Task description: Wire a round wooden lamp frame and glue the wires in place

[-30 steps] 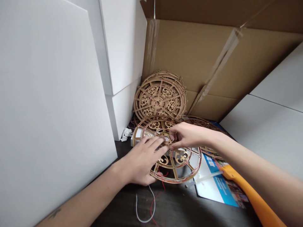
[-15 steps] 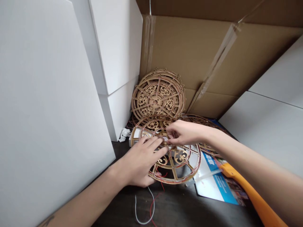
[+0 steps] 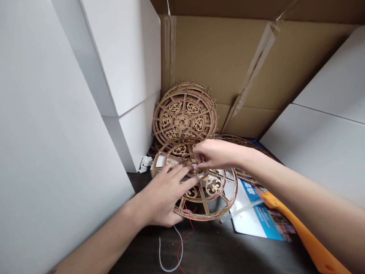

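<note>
The right hand (image 3: 216,154) is pinched together above the hub of a fretwork wooden wheel (image 3: 212,186), with a small pale item held at the fingertips; what the item is cannot be made out. The left hand (image 3: 162,196) is spread across the near side of the same wheel, its fingers laid over the spokes. The wheel is seen lying low on a dark table (image 3: 213,247), directly beneath both hands, with its hub largely hidden by the fingers. A white object (image 3: 157,161) is partly hidden under its far left side. A white cord (image 3: 170,258) and a red thread (image 3: 179,252) are trailed across the table just below the rim.

Behind the hands, a stack of similar wheels (image 3: 185,114) is propped against a cardboard box (image 3: 228,64). Another wheel (image 3: 245,175) is mostly hidden behind the right hand and forearm. A blue and white leaflet (image 3: 256,217) is spread to the right, and an orange handle (image 3: 302,236) is laid across its edge, cut off by the frame and partly covered by the forearm. Large white boards (image 3: 57,133) are stood along the left, with crumpled tissue (image 3: 145,163) at their foot.
</note>
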A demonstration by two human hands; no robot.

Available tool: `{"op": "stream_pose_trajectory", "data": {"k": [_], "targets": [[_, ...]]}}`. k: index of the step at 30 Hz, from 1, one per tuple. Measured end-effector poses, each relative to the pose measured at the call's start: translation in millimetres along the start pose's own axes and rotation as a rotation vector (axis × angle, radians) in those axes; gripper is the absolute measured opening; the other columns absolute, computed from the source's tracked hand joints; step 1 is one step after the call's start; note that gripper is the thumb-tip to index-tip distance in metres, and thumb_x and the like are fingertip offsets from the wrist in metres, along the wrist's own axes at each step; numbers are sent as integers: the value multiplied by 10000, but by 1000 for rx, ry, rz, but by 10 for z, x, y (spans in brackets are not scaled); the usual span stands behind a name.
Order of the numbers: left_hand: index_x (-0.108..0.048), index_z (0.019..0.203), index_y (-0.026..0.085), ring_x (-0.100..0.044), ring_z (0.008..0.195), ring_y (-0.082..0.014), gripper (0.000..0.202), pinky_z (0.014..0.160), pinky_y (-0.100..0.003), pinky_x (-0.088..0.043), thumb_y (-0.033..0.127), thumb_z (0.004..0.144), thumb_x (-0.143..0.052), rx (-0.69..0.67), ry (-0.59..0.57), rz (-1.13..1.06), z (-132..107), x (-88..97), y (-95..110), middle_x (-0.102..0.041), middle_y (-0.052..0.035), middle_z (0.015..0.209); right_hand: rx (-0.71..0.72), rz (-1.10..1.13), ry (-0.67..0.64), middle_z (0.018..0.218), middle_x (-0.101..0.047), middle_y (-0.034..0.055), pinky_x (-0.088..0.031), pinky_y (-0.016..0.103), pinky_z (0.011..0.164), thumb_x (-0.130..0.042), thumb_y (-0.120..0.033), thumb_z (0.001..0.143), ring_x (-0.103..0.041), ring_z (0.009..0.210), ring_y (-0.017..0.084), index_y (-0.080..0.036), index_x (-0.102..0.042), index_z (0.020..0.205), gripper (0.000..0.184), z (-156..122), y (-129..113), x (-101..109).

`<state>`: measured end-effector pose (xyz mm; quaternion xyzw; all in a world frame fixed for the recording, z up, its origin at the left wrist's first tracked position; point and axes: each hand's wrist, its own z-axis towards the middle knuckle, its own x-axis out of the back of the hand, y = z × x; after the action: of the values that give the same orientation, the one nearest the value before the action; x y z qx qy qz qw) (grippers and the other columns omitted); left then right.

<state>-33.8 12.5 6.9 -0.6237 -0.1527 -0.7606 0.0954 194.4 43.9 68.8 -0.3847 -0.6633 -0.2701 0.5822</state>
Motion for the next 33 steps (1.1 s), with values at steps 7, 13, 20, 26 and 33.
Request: {"op": "stream_pose_trajectory", "data": {"k": [7, 13, 20, 26, 33], "targets": [[-385, 1463, 128, -324, 1450, -361, 840, 1178, -535, -228, 362, 712, -678, -12, 3, 2, 0, -44, -12, -386, -212, 1538, 0, -82, -1, 845, -691, 37, -359, 290, 640, -685, -278, 830, -591, 746, 170, -187, -665, 817, 93, 33, -71, 16], [-441, 1432, 133, -389, 1393, -380, 807, 1143, -524, -296, 402, 713, -689, -4, -22, 11, 55, 24, -6, -407, -207, 1519, -26, -113, -6, 871, -701, 40, -350, 296, 627, -674, -288, 826, -617, 770, 187, -196, -673, 834, 92, 25, -115, 36], [-491, 1392, 132, -442, 1338, -386, 795, 1105, -514, -348, 453, 700, -713, -14, -15, -15, 87, 67, -8, -446, -207, 1478, -45, -106, -23, 869, -706, 38, -346, 294, 618, -665, -298, 802, -620, 763, 186, -211, -689, 865, 110, 34, -123, 45], [-448, 1432, 134, -422, 1361, -362, 822, 1130, -502, -315, 432, 709, -703, -16, -38, -3, 92, 59, -20, -419, -189, 1516, -80, -83, -51, 777, -691, 37, -327, 290, 552, -678, -302, 766, -569, 655, 168, -203, -703, 829, 119, 23, -106, 46], [-441, 1423, 161, -402, 1384, -363, 814, 1144, -524, -277, 383, 684, -701, -6, -48, -22, 90, 68, -9, -403, -173, 1539, -71, -53, -61, 756, -692, 25, -335, 277, 530, -743, -335, 770, -552, 620, 145, -198, -729, 804, 142, 84, -36, 132]]}}
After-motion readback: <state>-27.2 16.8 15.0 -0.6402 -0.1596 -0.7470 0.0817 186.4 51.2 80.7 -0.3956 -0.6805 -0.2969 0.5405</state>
